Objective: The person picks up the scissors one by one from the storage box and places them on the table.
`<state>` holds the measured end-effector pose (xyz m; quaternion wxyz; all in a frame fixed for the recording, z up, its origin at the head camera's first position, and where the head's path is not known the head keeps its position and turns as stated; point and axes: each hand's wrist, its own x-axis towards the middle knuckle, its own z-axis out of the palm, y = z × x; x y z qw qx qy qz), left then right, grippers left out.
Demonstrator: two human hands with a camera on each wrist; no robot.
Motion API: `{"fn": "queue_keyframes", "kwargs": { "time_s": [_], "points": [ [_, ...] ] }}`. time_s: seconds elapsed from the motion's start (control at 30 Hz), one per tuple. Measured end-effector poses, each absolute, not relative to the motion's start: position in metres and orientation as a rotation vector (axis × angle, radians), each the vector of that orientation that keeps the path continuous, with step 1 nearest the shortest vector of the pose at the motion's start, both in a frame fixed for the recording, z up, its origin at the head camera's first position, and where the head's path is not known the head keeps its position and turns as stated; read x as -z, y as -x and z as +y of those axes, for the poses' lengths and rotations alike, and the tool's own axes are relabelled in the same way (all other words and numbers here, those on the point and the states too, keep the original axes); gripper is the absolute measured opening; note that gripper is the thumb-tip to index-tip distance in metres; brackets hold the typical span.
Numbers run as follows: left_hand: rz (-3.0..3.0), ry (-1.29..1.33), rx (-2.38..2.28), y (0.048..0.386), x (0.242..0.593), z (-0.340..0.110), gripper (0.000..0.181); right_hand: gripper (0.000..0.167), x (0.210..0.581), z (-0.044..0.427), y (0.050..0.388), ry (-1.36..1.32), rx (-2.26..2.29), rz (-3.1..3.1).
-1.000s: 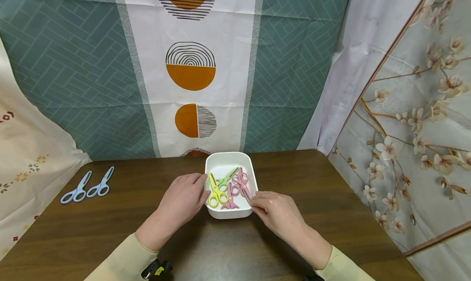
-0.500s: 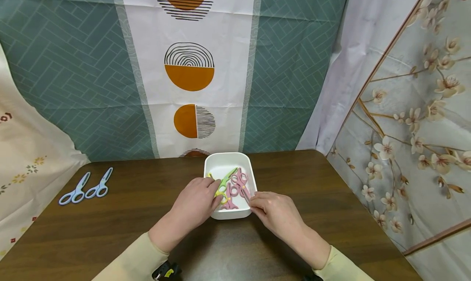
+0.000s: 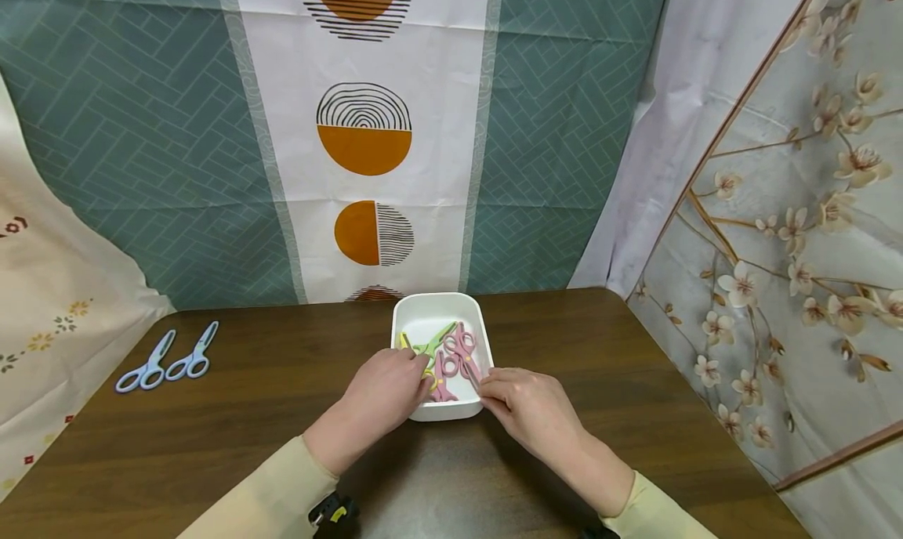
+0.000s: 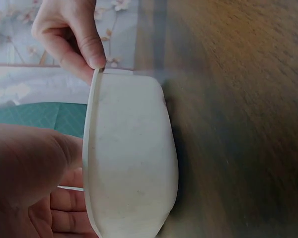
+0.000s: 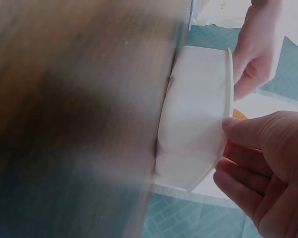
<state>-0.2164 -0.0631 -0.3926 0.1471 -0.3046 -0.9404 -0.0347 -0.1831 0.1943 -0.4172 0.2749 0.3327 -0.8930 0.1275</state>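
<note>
Scissors in Many Colours Share One White Tray

A deep, smooth white rectangular tray with rounded corners stands on a dark brown wood-grain table, between a person's hands. The right hand pinches its near right rim between thumb and fingers. The left hand reaches over the opposite wall, its fingertips hidden inside; whether they pinch anything cannot be told. Beneath those fingers lies a partly covered pair of yellow scissors. Just beyond them, light green scissors point away at a slant. Round-handled pink scissors overlap between both sets of fingers. Well left of the left fingers lie two pairs of pale blue scissors, side by side.
</note>
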Motion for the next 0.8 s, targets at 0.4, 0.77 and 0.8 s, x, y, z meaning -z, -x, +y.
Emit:
{"fn": "queue_keyframes", "kwargs": {
  "time_s": [0.4, 0.77, 0.8],
  "points": [
    [-2.717, 0.884, -0.002, 0.227, 0.391, -0.056, 0.025, 0.019, 0.417, 0.195, 0.184, -0.893, -0.334, -2.398],
    [-2.844, 0.825, -0.142, 0.236, 0.391, -0.049, 0.026, 0.018, 0.418, 0.194, 0.183, -0.889, -0.332, -2.41],
    [-2.851, 0.825, -0.154, 0.237, 0.391, -0.048, 0.027, 0.018, 0.418, 0.194, 0.182, -0.889, -0.333, -2.411]
  ]
}}
